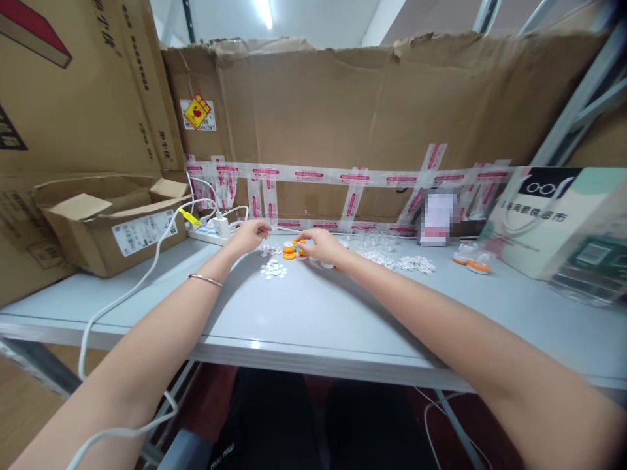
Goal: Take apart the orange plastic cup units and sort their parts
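My right hand (321,247) is over the table with its thumb and fingers closed on an orange round piece (298,242), where a spot of teal also shows. Just left of those fingertips sit orange ring-shaped pieces (289,253), one seemingly on another. My left hand (252,234) hovers at the back left, its fingers curled together; whatever is in them is hidden. Below it lie a small heap of white pieces (269,249) and a spread of white discs (273,269). Partly behind my right hand are more white pieces, too covered to tell.
To the right are piles of small white parts (416,264), clear plastic pieces (375,240) and orange-based clear containers (473,258). A phone (437,219) leans at the back. An open carton (117,215), power strip (210,234) and white cable (147,277) occupy the left; a printed box (548,215) stands right.
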